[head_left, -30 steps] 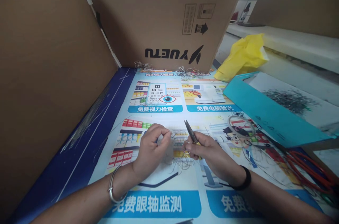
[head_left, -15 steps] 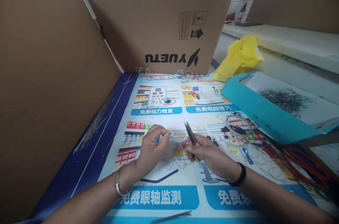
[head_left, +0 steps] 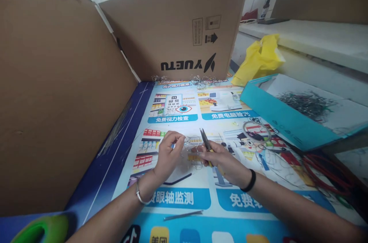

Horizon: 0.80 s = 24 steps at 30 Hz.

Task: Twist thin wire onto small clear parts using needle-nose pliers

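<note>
Thin, looped wire (head_left: 194, 143) spans the gap between my hands, low over the printed poster mat. My left hand (head_left: 170, 153) pinches one side of this wire between thumb and fingertips. In my right hand (head_left: 221, 157) are pliers (head_left: 206, 140) with dark jaws and yellow handles, their tips pointing up and away from me. The fingertips of that hand also touch the wire's right side. Exactly how the wire runs between the fingers is too fine to tell.
Cardboard panels (head_left: 172, 28) stand left and behind. At right lie a blue box (head_left: 287, 128) holding dark wire pieces, a yellow bag (head_left: 257, 59), a wire coil (head_left: 244, 130) and red cable (head_left: 322, 174). Thin rods (head_left: 183, 215) lie in front; a green ring (head_left: 57, 227) is front left.
The view has tilted and shifted, bringing the green ring and more of the mat's near part into sight. Both hands keep their grips, with little movement between them.
</note>
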### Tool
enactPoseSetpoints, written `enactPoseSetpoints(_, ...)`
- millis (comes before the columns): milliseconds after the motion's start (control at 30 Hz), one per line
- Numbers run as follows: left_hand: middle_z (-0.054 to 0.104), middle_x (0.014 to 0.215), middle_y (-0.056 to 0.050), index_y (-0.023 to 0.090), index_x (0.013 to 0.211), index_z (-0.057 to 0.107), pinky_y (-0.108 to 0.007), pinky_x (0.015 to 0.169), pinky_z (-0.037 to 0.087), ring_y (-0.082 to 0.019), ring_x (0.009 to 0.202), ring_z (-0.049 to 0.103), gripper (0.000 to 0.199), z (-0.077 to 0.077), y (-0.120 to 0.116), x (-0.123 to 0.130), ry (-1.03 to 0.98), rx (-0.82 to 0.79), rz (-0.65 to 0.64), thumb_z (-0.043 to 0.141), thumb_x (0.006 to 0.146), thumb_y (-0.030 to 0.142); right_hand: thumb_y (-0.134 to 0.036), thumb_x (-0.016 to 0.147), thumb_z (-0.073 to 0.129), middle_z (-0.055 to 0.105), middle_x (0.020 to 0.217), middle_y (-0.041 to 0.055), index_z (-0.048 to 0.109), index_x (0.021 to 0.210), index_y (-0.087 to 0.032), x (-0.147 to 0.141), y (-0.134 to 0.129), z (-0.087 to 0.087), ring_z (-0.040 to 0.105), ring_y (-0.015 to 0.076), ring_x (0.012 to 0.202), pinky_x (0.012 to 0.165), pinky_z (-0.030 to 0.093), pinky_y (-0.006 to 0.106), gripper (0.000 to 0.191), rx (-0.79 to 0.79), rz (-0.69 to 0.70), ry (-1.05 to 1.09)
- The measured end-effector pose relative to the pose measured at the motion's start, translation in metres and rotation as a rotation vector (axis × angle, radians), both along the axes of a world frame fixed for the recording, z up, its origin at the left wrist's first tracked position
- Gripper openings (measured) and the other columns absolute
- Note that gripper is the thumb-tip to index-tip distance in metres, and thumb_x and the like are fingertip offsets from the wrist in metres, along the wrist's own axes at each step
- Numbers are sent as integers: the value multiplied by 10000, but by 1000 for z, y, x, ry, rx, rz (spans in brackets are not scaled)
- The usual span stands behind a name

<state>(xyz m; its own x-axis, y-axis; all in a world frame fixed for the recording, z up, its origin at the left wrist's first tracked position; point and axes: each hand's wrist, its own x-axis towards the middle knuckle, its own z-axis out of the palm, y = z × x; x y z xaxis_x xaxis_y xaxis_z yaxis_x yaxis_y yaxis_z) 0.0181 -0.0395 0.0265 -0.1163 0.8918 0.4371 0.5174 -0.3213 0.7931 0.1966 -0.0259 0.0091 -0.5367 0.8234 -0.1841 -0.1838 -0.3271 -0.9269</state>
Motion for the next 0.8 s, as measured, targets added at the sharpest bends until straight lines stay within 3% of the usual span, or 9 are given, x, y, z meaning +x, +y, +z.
enactPoseSetpoints(300, 576, 850, -36, 180, 766, 599, -279, 746, 459, -161, 834, 560, 129, -10, -10, 3, -101, -79, -18, 512, 851, 221, -285, 671, 687, 554, 732, -16, 444, 738, -192, 0, 1, -1, 467, 97, 570, 558, 331, 261, 269, -104, 17, 71)
enactPoseSetpoints(500, 580, 857, -36, 184, 779, 595, -290, 808, 433, -161, 871, 553, 128, -14, -12, -3, -137, -76, -71, 503, 867, 197, -269, 701, 668, 549, 747, -22, 417, 740, -197, -1, 5, -8, 472, 93, 561, 545, 317, 255, 264, -141, 41, 106)
enactPoseSetpoints(800, 569, 854, -40, 173, 776, 598, -286, 786, 418, -159, 850, 543, 128, -15, -10, -6, -248, -120, -110, 521, 871, 208, -276, 693, 682, 543, 766, -20, 439, 741, -192, 0, 8, -6, 472, 90, 566, 554, 315, 255, 262, -160, 58, 56)
